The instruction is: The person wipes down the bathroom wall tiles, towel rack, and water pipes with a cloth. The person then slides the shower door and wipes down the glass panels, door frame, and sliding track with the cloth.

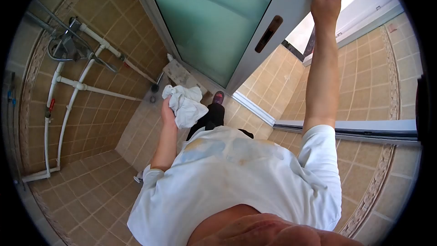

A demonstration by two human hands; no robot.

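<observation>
**Left hand holding a white cloth, right hand touching a glass door**

The left hand is holding a crumpled white cloth above the tiled floor, near a low ledge. The cloth is bunching into a loose heap, slightly longer from upper left to lower right; it is showing no clear front. Its folds are hiding most of the left fingers, so how they are pressing cannot be told.

The right hand is resting on the grey frame of the door, its thumb spreading wide from the fingers; their tips are not showing clearly. The frame's side bar is running long from lower left to upper right, and its slim handle is lying along that line.
</observation>
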